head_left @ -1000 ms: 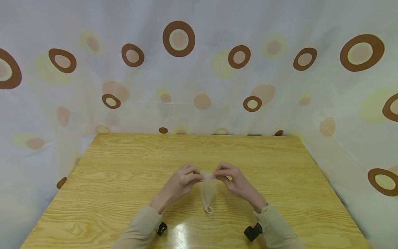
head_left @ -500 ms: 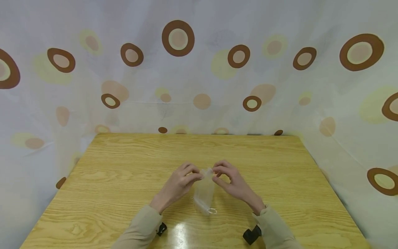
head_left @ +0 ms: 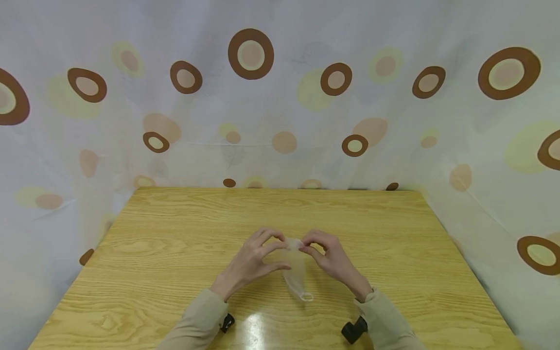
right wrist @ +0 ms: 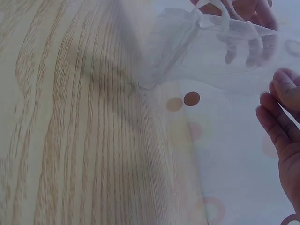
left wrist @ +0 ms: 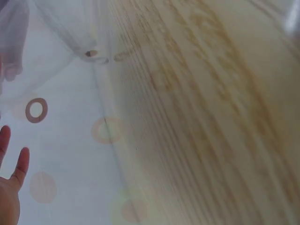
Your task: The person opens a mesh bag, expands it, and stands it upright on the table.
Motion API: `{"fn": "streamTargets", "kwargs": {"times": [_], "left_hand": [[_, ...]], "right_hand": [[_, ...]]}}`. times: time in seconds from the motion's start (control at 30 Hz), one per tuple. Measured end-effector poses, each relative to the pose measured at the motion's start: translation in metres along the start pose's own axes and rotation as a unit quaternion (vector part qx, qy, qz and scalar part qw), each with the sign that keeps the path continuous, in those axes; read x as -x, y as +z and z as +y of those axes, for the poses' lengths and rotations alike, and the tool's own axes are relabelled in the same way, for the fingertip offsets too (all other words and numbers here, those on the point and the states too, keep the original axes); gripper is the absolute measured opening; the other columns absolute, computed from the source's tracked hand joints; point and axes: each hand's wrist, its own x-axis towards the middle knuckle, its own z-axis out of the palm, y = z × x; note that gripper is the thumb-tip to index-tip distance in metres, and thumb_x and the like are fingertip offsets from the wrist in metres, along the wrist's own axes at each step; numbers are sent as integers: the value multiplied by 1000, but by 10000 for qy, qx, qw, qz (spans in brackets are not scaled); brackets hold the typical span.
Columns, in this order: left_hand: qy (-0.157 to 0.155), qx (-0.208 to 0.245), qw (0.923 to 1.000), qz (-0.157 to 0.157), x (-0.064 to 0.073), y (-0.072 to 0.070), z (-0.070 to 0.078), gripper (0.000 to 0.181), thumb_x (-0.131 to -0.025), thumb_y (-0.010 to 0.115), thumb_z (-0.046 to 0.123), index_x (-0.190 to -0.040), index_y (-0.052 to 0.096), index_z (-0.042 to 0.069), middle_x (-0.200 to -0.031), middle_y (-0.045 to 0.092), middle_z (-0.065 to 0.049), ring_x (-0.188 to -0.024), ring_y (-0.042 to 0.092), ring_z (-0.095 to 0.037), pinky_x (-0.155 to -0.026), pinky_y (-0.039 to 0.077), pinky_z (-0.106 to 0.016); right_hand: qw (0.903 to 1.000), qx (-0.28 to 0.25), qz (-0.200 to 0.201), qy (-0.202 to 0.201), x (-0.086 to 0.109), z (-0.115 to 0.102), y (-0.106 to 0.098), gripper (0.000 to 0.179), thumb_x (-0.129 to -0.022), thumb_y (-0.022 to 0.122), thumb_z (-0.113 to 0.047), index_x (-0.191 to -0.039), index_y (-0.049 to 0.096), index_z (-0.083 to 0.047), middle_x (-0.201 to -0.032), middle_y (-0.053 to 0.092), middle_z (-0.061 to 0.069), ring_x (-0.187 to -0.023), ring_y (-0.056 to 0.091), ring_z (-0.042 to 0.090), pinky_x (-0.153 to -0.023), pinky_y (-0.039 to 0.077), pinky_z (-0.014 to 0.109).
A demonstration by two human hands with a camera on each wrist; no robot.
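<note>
A sheer white mesh bag [head_left: 296,274] hangs over the table between the two hands, its drawstring loop [head_left: 307,297] at the lower end. With thumb and fingertips my right hand [head_left: 331,256] pinches the bag's upper edge. My left hand [head_left: 255,256] has its fingers spread and the thumb well apart, the fingertips right at the bag's upper left edge. In the right wrist view, the mesh [right wrist: 171,44] stretches across the top, and the left hand's fingers show through it. The left wrist view has the left hand [left wrist: 10,187] low at the edge, with mesh above it.
A wood-grain table [head_left: 175,228] lies under both hands. White curtain [head_left: 288,107] with brown and beige circles surrounds its back and sides. Black wrist-mounted pieces [head_left: 355,330] stick out inward at the sleeves.
My left thumb and fingers have parted from a pinch. The right hand has closed its fingertips again on the upper edge. The bag's lower end with the loop has swung to the right.
</note>
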Motion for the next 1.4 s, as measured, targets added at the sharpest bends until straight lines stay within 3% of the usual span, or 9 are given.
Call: {"fn": "streamTargets", "kwargs": {"times": [0.1,0.33,0.57,0.77,0.93,1.03,1.13,1.27,1.4], "left_hand": [[-111,2,9999,-20,0,1,0,40,-75,88,29,-108,70,14,-115,64,-3,-111,60,-19,-94,56,-36],[-114,116,9997,187,-4,0,0,18,-80,82,11,-94,71,13,-103,69,0,-94,66,-14,-86,56,-29],[273,-413,9988,57,-4,-6,-3,5,-92,71,15,-96,75,15,-99,72,2,-92,68,-13,-90,54,-33],[118,-310,9992,-214,-3,-8,-1,12,-98,66,24,-101,75,17,-107,72,2,-100,67,-14,-94,53,-35],[-379,697,9957,-472,-2,-9,0,19,-101,63,20,-118,69,16,-130,66,-6,-119,64,-24,-101,53,-43],[-826,1608,9821,-527,-3,-10,3,27,-100,59,8,-126,62,13,-137,62,-12,-127,60,-29,-104,52,-46],[-1112,2107,9700,-491,-5,-10,4,32,-99,60,4,-131,57,10,-133,65,-11,-123,63,-27,-99,55,-45],[-1114,2345,9646,-460,-7,-9,5,32,-97,65,4,-128,61,7,-123,72,-11,-111,69,-23,-90,59,-40],[-874,2473,9642,-380,-8,-9,2,25,-93,67,-3,-117,71,3,-111,76,-13,-100,73,-21,-86,60,-30]], "right_hand": [[9998,-100,53,-157,-1,-1,0,30,-80,69,22,-97,70,-3,-90,70,14,-83,66,19,-74,59,26],[9981,61,86,-611,-2,1,-1,25,-80,70,20,-93,70,-1,-84,66,13,-74,63,20,-68,55,24],[9958,370,-88,-835,-1,4,-9,32,-79,68,23,-94,75,-4,-79,61,8,-68,57,16,-64,52,21],[9972,237,-96,-698,2,6,-10,30,-82,66,21,-97,76,-4,-80,60,10,-68,55,17,-63,50,22],[9977,-428,-46,-514,3,5,-10,22,-87,61,20,-97,74,5,-85,61,18,-75,58,18,-67,54,26],[9962,-762,-32,-418,3,5,-9,22,-89,59,20,-98,73,7,-89,63,19,-78,59,21,-68,56,27],[9945,-937,-46,-456,2,5,-8,23,-88,58,22,-98,73,8,-92,63,20,-80,60,24,-70,57,28],[9927,-1129,-105,-415,1,6,-5,23,-89,57,22,-99,73,8,-95,63,21,-87,62,22,-76,58,26],[9924,-1169,-42,-380,1,7,-2,22,-90,56,22,-97,73,9,-95,63,23,-90,63,20,-81,57,24]]}}
